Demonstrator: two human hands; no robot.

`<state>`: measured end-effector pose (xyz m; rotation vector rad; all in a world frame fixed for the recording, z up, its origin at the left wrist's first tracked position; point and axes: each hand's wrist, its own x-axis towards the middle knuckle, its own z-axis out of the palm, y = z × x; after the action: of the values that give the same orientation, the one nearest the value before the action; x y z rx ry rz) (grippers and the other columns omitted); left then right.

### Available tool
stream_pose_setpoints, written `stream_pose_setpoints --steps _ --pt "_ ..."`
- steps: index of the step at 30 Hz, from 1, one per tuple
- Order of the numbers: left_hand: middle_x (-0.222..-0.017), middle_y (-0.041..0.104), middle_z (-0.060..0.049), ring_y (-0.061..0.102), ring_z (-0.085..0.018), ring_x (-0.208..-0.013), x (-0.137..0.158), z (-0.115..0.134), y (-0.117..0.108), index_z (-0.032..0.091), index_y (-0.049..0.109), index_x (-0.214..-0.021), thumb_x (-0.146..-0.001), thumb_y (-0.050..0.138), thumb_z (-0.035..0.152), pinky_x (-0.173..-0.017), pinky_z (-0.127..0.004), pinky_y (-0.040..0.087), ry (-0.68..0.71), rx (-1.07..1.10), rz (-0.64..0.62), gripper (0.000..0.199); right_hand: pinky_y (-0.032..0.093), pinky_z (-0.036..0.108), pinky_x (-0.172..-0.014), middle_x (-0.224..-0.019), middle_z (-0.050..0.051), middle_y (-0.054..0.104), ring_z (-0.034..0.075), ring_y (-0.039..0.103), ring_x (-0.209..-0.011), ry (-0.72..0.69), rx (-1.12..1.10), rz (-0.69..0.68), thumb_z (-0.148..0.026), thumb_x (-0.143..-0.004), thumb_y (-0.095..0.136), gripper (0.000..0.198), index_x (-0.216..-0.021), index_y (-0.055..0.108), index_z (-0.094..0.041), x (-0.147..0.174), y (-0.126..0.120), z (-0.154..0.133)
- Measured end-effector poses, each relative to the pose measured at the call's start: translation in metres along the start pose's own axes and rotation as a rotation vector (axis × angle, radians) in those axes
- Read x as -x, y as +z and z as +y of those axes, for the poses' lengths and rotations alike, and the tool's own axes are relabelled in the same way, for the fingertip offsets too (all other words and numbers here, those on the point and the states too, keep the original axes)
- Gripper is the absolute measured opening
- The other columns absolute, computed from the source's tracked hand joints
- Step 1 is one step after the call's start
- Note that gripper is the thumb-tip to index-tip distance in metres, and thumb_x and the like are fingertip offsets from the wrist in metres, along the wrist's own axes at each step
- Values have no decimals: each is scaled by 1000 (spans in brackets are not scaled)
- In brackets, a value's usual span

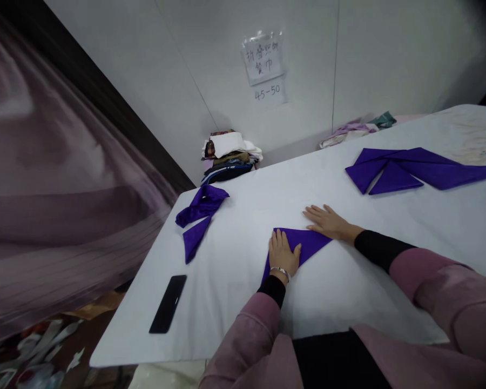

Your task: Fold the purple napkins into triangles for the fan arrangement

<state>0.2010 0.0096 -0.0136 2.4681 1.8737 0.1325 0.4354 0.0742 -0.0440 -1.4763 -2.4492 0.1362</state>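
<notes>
A purple cloth napkin [308,243], folded into a triangle, lies flat on the white-covered table [235,302] in front of me. My left hand [282,254] presses flat on its left part, fingers stretched out, with a bracelet at the wrist. Near the right corner, my right hand [326,221] rests with fingers spread, touching the napkin's upper edge and the tablecloth. The hands and the left forearm cover part of the napkin.
Crumpled purple cloth [202,208] lies at the left, with a black phone [168,304] below it. Folded purple napkins [405,167] spread out at the back right. A stack of folded fabrics [230,156] stands by the wall, under a handwritten sign [264,59]. A curtain [65,178] hangs at left.
</notes>
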Motion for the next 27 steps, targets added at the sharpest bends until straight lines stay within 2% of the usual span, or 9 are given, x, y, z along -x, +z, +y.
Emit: stream_pose_setpoints --steps 3,6,8,10,13,16,18,22,27 --pt "-150 27 -14 17 -27 -140 -1 0 1 7 33 -141 -90 22 56 -114 -41 17 -6 7 -5 72 15 58 -107 -149 9 31 29 24 -137 72 24 -17 -61 -91 18 65 -145 27 -26 5 -8 17" --pt "-150 27 -15 16 -27 -140 -1 1 0 6 32 -141 -90 22 56 -114 -42 17 -9 24 -10 73 16 58 -107 -148 13 32 29 24 -137 249 35 9 -60 -91 17 68 -144 30 -20 4 -18 12" --pt "-150 27 -16 17 -28 -140 -1 2 -1 4 32 -141 -90 22 56 -114 -42 17 -8 37 -10 74 13 56 -109 -149 14 29 29 20 -138 273 24 55 -61 -90 17 71 -144 30 -17 0 -22 -11" --pt "-150 27 -17 16 -29 -140 -1 2 -3 4 32 -141 -89 25 54 -114 -42 16 -5 48 -16 72 9 53 -111 -150 13 26 28 18 -139 158 -29 69 -62 -90 20 72 -145 29 -17 -7 -21 -50" --pt "-152 23 -12 13 -30 -140 -1 2 -5 11 27 -145 -88 35 44 -114 -44 16 30 50 -44 67 10 52 -111 -150 12 27 27 17 -139 5 -182 -21 -64 -89 21 72 -146 27 -20 -15 -12 -108" --pt "-153 21 -7 11 -30 -141 -2 2 -4 18 20 -147 -86 38 39 -114 -47 16 62 48 -44 67 10 52 -111 -151 11 26 27 15 -139 -35 -261 -114 -64 -90 20 71 -146 25 -20 -17 -4 -129" --pt "-152 23 -8 12 -29 -141 -2 2 -2 16 21 -147 -87 34 40 -114 -45 16 33 63 -41 66 10 52 -111 -150 12 26 27 16 -139 -39 -241 -114 -64 -90 22 72 -146 26 -20 -14 -1 -119" --pt "-151 25 -16 15 -29 -140 -3 2 2 4 29 -143 -89 27 51 -115 -42 15 -11 88 -22 72 13 53 -110 -149 11 29 29 20 -138 -14 -111 -62 -65 -88 26 69 -144 32 -24 -9 0 -74" --pt "-150 27 -16 16 -28 -140 -2 3 2 4 32 -141 -89 23 57 -114 -41 16 -5 86 7 75 16 58 -107 -150 11 29 30 21 -137 96 22 -68 -62 -90 21 66 -142 36 -23 -10 -2 -19"
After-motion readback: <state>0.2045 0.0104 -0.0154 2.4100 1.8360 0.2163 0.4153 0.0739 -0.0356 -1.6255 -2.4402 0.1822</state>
